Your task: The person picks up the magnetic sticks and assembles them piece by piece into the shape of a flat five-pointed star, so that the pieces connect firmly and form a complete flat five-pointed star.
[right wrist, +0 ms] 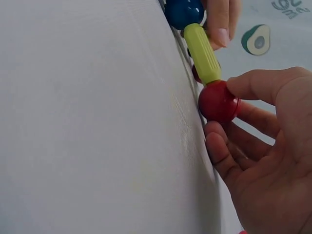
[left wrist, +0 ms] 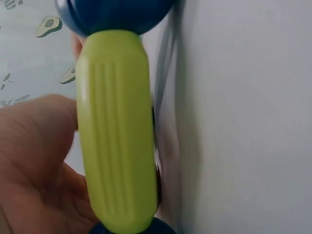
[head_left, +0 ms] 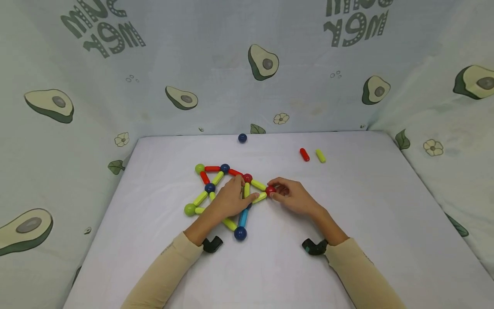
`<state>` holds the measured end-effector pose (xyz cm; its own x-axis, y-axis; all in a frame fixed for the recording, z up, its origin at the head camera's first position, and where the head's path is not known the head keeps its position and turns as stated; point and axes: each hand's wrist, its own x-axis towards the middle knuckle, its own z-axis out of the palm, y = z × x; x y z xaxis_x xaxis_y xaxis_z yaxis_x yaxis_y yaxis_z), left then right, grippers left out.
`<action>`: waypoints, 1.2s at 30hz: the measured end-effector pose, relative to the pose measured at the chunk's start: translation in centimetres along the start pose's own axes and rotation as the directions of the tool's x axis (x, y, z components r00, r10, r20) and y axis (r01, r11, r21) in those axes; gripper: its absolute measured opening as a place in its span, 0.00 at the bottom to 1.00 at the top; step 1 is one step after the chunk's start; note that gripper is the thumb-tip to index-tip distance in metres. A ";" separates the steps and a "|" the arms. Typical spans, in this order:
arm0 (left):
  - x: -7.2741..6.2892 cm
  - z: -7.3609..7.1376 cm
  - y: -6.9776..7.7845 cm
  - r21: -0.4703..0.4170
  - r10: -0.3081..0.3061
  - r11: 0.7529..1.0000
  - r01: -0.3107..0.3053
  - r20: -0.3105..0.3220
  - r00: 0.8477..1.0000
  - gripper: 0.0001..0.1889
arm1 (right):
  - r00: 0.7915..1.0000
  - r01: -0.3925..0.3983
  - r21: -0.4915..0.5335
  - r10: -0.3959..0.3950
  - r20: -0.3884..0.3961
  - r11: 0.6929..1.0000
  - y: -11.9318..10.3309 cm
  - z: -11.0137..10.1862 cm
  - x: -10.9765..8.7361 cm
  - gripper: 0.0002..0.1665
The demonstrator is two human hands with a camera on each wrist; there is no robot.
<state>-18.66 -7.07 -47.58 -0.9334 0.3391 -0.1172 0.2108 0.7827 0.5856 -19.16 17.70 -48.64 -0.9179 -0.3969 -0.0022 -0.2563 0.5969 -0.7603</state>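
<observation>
A flat frame of magnetic rods and balls lies on the table, with lime, red and blue rods [head_left: 243, 218] joined by balls. At its right corner, my right hand [head_left: 294, 195] pinches a red ball [right wrist: 218, 101] between thumb and fingers; two lime rods meet there. My left hand [head_left: 230, 198] reaches over the frame's middle, thumb and fingers around a lime rod [head_left: 247, 189] between another red ball [head_left: 248, 177] and a dark blue ball [right wrist: 184, 12]. That hand hides part of the frame. Close before the left wrist camera stands a lime rod [left wrist: 117, 131] between blue balls.
A loose dark blue ball [head_left: 242, 137] lies at the table's back edge. Further right are a loose red rod [head_left: 304, 154] and a loose lime rod [head_left: 320, 156]. A cloth with avocado prints [head_left: 263, 62] hangs behind the white table [head_left: 347, 180].
</observation>
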 end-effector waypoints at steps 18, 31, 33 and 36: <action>0.0 -2.1 -1.2 -0.019 0.270 0.962 -0.273 0.231 0.935 0.18 | 0.993 -0.087 -0.073 0.081 -0.081 0.994 0.8 -3.3 -1.6 0.15; -0.5 -2.4 -1.5 0.002 0.280 0.955 -0.298 0.332 0.901 0.08 | 0.835 -0.379 -0.057 0.315 -0.450 0.924 7.1 -10.1 2.4 0.33; -0.5 -2.5 -1.5 0.000 0.286 0.953 -0.304 0.339 0.896 0.08 | 0.833 -0.411 -0.074 0.342 -0.434 0.909 7.6 -10.3 2.9 0.36; -0.6 -2.5 -1.5 0.007 0.289 0.951 -0.309 0.340 0.895 0.11 | 0.838 -0.430 -0.097 0.357 -0.412 0.897 8.1 -10.5 3.4 0.36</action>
<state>-19.15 -9.71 -46.39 -0.6759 0.7068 -0.2087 0.4910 0.6430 0.5877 -27.52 28.50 -47.94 -0.9857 0.1682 -0.0055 0.1356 0.7745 -0.6179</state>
